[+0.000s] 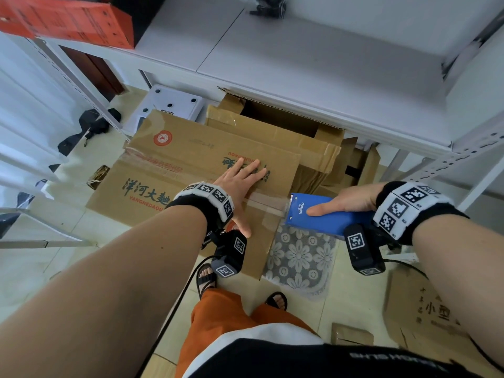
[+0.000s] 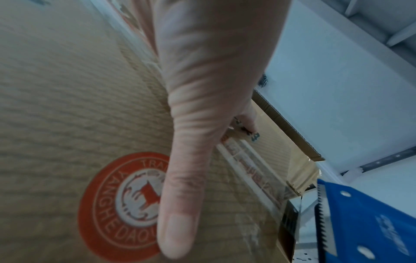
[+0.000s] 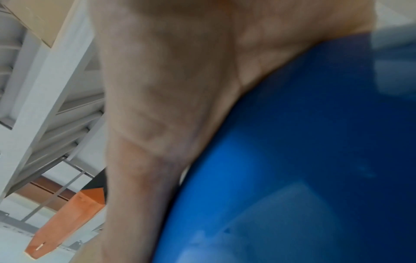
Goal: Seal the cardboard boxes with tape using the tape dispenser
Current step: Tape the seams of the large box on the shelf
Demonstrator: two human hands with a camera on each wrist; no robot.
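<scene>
- Pressing flat on top of the cardboard box (image 1: pixel 174 170), the left hand (image 1: pixel 240 181) lies with fingers (image 1: pixel 252 167) straight and slightly spread over the printed lettering, thumb stretched toward the near edge.
- The box stands on the floor in front of a white shelf (image 1: pixel 313 64); its far side butts against other brown boxes (image 1: pixel 286 132) under the shelf's lip, one of them open-topped.
- A strip of clear tape (image 1: pixel 266 204) runs along the centre seam toward the box's right edge, where it meets the blue tape dispenser (image 1: pixel 321 214).
- The right hand (image 1: pixel 346 200) grips the dispenser, thumb laid along its flat top and the other fingers wrapped out of sight beneath; the right wrist view shows only palm against blue plastic.
- In the left wrist view the dispenser's toothed blade (image 2: pixel 324 217) sits just off the box's right corner, tape stretched between them.
- Right of the box, a patterned mat (image 1: pixel 300 257) covers the tiled floor; more flat cardboard (image 1: pixel 425 304) lies near the right forearm.
- Left of the box the floor stays mostly open, with a dark bag (image 1: pixel 90 129) by a shelf leg.
</scene>
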